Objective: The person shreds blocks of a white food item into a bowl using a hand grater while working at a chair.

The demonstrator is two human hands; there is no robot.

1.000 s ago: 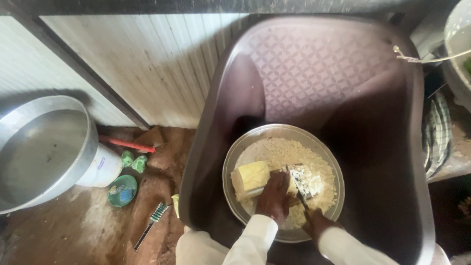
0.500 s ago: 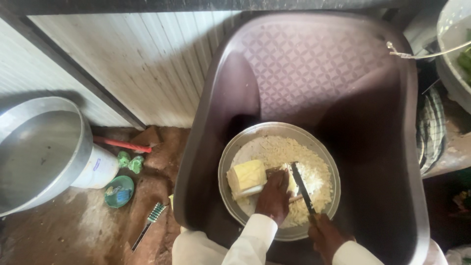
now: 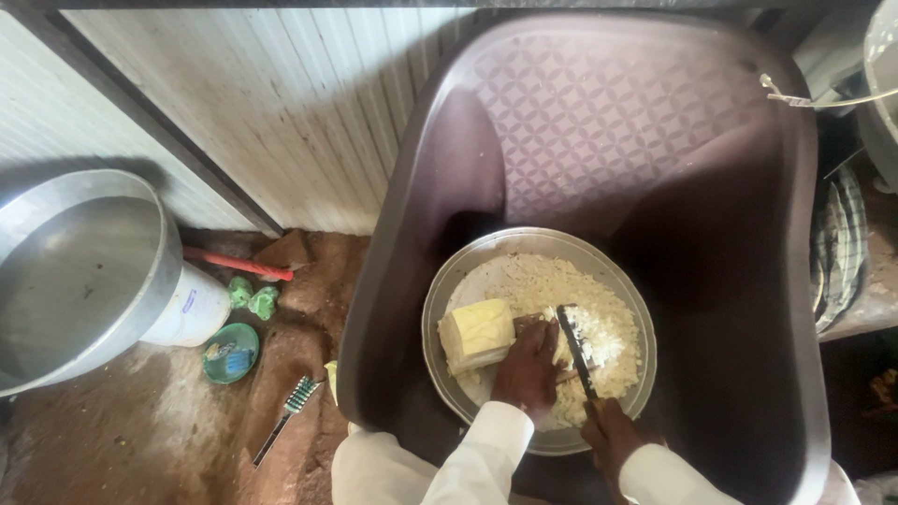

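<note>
Left hand pressed flat on pale yellow block, fingers spread, in round metal bowl of white shreds, bowl on seat of brown plastic chair. Right hand closed around dark-bladed knife, blade over shreds beside block.

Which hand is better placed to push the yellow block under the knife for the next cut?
The left hand: it already rests beside the yellow block in the metal plate. The right hand is busy holding the knife.
</note>
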